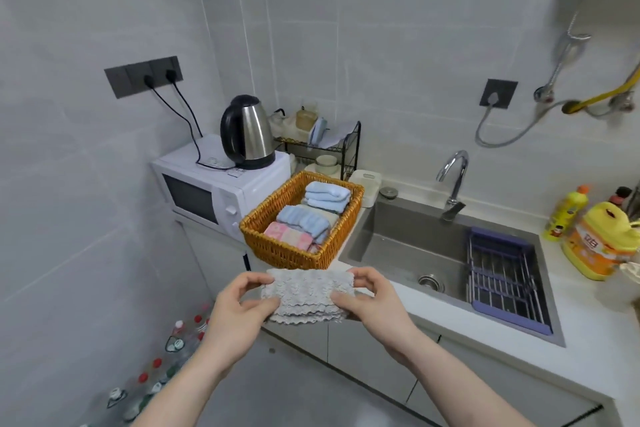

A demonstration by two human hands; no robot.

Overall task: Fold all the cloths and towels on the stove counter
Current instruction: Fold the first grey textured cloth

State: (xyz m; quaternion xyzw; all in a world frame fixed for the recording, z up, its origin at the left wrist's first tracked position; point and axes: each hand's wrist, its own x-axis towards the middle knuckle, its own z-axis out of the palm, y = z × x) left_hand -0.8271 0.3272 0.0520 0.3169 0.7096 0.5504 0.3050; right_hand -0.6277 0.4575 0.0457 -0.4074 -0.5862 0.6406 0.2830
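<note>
Low centre of frame: both hands, left (pixel 242 302) and right (pixel 367 302), pinch the folded grey cloth (pixel 306 295) by its side edges above the desk (pixel 433 308) edge; likely light, limp, grippy, best held at the ends.

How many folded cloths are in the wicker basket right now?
3 visible in the wicker basket: blue towel at the back, striped blue cloth mid, pink cloth in front. More may lie hidden.

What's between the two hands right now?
In the head view, only the folded grey cloth, with the left hand and right hand pinching its opposite ends.
</note>
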